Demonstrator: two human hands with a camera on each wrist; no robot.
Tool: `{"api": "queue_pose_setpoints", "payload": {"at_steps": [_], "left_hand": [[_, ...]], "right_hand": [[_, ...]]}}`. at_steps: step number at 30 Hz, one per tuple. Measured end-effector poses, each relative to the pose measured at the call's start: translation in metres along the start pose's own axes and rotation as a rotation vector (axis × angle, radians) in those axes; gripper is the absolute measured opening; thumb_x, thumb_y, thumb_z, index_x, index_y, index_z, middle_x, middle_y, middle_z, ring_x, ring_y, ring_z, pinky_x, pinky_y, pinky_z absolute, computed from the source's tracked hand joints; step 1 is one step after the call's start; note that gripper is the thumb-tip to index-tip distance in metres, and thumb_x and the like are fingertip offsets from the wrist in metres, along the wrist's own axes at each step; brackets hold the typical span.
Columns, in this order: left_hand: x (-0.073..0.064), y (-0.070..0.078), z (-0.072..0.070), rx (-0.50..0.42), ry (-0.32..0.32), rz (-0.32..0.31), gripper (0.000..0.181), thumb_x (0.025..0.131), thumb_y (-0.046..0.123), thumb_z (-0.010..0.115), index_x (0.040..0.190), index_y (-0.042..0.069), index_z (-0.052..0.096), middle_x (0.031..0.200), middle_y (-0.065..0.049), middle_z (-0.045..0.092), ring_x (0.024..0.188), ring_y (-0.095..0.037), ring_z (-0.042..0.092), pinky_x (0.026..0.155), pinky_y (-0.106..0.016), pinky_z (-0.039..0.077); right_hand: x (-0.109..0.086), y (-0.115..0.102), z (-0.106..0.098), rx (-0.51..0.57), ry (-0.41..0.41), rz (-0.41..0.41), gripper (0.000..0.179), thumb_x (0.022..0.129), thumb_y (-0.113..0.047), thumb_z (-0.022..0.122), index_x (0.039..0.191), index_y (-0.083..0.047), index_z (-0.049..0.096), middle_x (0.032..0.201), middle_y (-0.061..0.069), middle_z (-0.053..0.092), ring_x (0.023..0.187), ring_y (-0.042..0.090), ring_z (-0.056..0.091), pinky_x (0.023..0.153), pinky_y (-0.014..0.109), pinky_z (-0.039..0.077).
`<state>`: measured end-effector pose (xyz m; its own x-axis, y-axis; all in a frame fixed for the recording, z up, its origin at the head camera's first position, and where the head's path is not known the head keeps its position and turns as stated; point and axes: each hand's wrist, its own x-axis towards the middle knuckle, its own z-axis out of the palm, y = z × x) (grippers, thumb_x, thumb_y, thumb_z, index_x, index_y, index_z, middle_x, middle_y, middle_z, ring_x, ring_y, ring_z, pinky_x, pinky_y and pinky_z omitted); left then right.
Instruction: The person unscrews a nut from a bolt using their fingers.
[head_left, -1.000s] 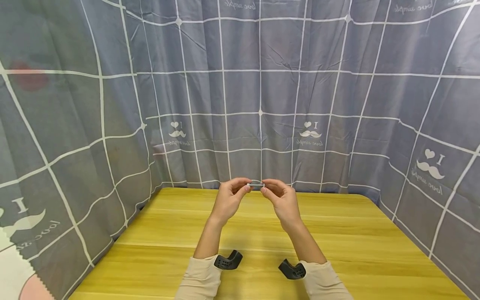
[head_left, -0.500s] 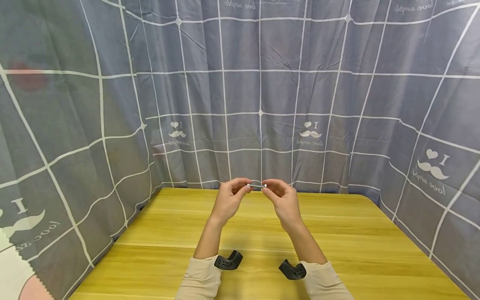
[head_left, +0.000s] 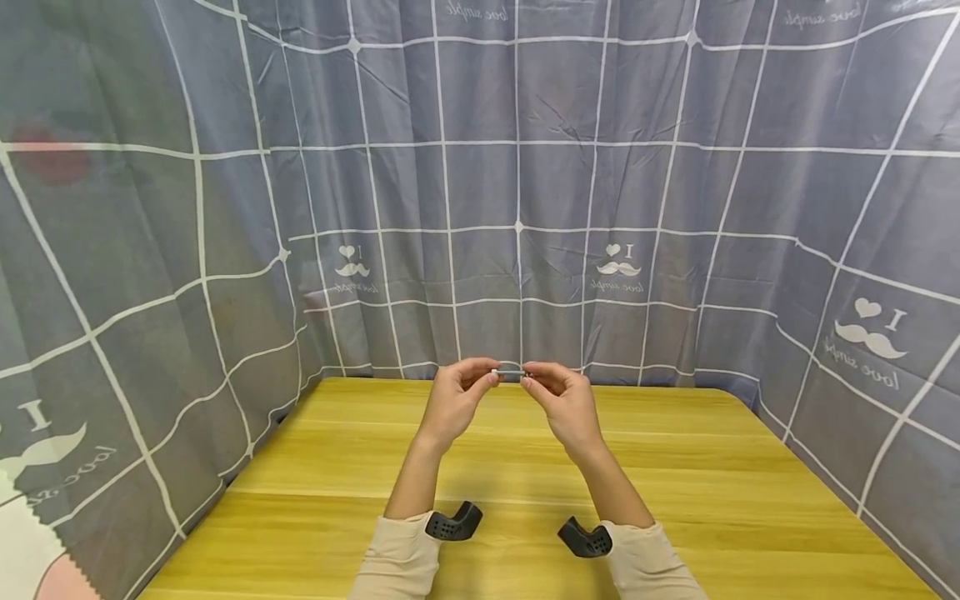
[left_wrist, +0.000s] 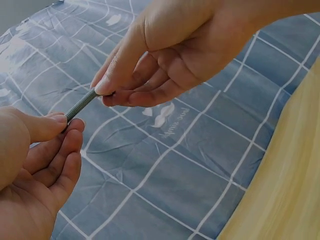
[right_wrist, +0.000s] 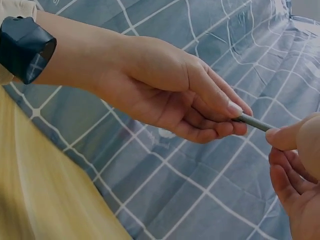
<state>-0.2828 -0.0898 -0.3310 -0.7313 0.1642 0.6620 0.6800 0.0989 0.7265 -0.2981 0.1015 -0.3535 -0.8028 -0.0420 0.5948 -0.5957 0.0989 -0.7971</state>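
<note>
A slim grey threaded bolt (head_left: 512,372) is held level between both hands, raised in front of the far table edge. In the left wrist view the thread on the bolt (left_wrist: 81,105) shows clearly. My left hand (head_left: 452,402) pinches its left end between thumb and index finger, where a small pale end piece peeks out. With thumb and fingertips, my right hand (head_left: 564,407) grips the opposite end, mostly covering it. Only the middle of the shank is exposed between the left hand (right_wrist: 165,92) and the right hand (right_wrist: 302,167) in the right wrist view.
Below the hands lies a yellow wood-grain table (head_left: 337,475). A grey curtain with white grid lines (head_left: 555,183) encloses the back and both sides. Each wrist carries a black camera mount, the left mount (head_left: 454,522) and the right mount (head_left: 584,539).
My right fingertips have shifted slightly around their end of the bolt, and the bright piece seen there half a second ago is now mostly covered. My left hand keeps its pinch.
</note>
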Motion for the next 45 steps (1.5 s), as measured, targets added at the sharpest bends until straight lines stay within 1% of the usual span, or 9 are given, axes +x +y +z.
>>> {"api": "queue_pose_setpoints", "payload": {"at_steps": [5,9,13,19,24,28,31,38,45], "left_hand": [[0.004,-0.037,-0.001,0.015,-0.005,-0.006,0.018,0.1,0.0,0.066,0.114,-0.005,0.074,0.101,-0.015,0.076,0.095,-0.033,0.072,0.089,-0.036,0.057],[0.005,-0.047,-0.008,0.07,-0.004,0.015,0.018,0.099,-0.001,0.067,0.114,-0.006,0.074,0.1,-0.017,0.076,0.094,-0.033,0.074,0.089,-0.044,0.057],[0.009,-0.057,-0.015,0.146,-0.018,-0.004,0.015,0.099,-0.003,0.067,0.111,-0.006,0.074,0.098,-0.016,0.076,0.091,-0.03,0.074,0.085,-0.046,0.058],[0.01,-0.075,-0.019,0.214,-0.095,-0.079,0.013,0.099,-0.005,0.065,0.11,-0.006,0.072,0.1,-0.017,0.076,0.092,-0.03,0.073,0.083,-0.043,0.058],[0.008,-0.099,-0.019,0.189,-0.129,-0.18,0.012,0.099,-0.003,0.065,0.11,-0.007,0.069,0.101,-0.017,0.075,0.094,-0.032,0.071,0.083,-0.041,0.057],[0.006,-0.121,-0.018,0.126,-0.117,-0.255,0.014,0.099,-0.005,0.064,0.111,-0.012,0.067,0.102,-0.021,0.075,0.098,-0.037,0.071,0.088,-0.046,0.056],[0.004,-0.135,-0.018,0.109,-0.107,-0.301,0.015,0.099,-0.007,0.063,0.111,-0.015,0.066,0.102,-0.024,0.074,0.097,-0.039,0.071,0.09,-0.051,0.055],[-0.006,-0.166,-0.021,0.171,-0.063,-0.433,0.012,0.098,-0.008,0.064,0.108,-0.011,0.07,0.1,-0.02,0.074,0.096,-0.036,0.071,0.084,-0.044,0.055],[-0.014,-0.19,-0.024,0.236,-0.032,-0.478,0.015,0.099,-0.005,0.065,0.111,-0.011,0.072,0.104,-0.02,0.075,0.099,-0.033,0.071,0.081,-0.036,0.056]], "right_hand": [[0.0,0.01,-0.008,-0.075,-0.024,-0.011,0.019,0.095,-0.003,0.076,0.112,0.003,0.076,0.103,0.012,0.073,0.092,0.023,0.071,0.082,0.026,0.056],[0.0,0.02,-0.02,-0.167,-0.054,-0.022,0.015,0.094,-0.006,0.077,0.108,-0.001,0.077,0.096,0.007,0.074,0.087,0.02,0.071,0.079,0.027,0.056],[0.002,0.033,-0.037,-0.248,-0.066,-0.018,0.013,0.094,-0.009,0.078,0.106,-0.005,0.078,0.095,0.003,0.075,0.087,0.018,0.069,0.077,0.03,0.055],[0.007,0.058,-0.064,-0.335,-0.045,0.05,0.017,0.095,-0.011,0.078,0.109,-0.003,0.077,0.098,0.006,0.075,0.089,0.021,0.068,0.08,0.035,0.054],[0.009,0.081,-0.082,-0.403,-0.019,0.13,0.022,0.097,-0.013,0.075,0.116,-0.001,0.076,0.104,0.01,0.074,0.096,0.027,0.069,0.081,0.039,0.055],[0.009,0.099,-0.094,-0.475,-0.037,0.163,0.023,0.098,-0.011,0.074,0.117,0.002,0.076,0.105,0.012,0.075,0.098,0.032,0.069,0.08,0.043,0.057],[0.008,0.115,-0.102,-0.505,-0.059,0.186,0.021,0.097,-0.009,0.074,0.114,0.003,0.076,0.103,0.013,0.075,0.098,0.034,0.069,0.08,0.046,0.057],[0.004,0.15,-0.115,-0.532,-0.101,0.281,0.017,0.094,-0.006,0.077,0.108,0.003,0.076,0.096,0.009,0.074,0.09,0.028,0.067,0.077,0.039,0.055],[-0.005,0.17,-0.123,-0.546,-0.09,0.31,0.015,0.092,-0.007,0.078,0.104,0.002,0.077,0.092,0.006,0.071,0.087,0.027,0.064,0.078,0.043,0.053]]}}
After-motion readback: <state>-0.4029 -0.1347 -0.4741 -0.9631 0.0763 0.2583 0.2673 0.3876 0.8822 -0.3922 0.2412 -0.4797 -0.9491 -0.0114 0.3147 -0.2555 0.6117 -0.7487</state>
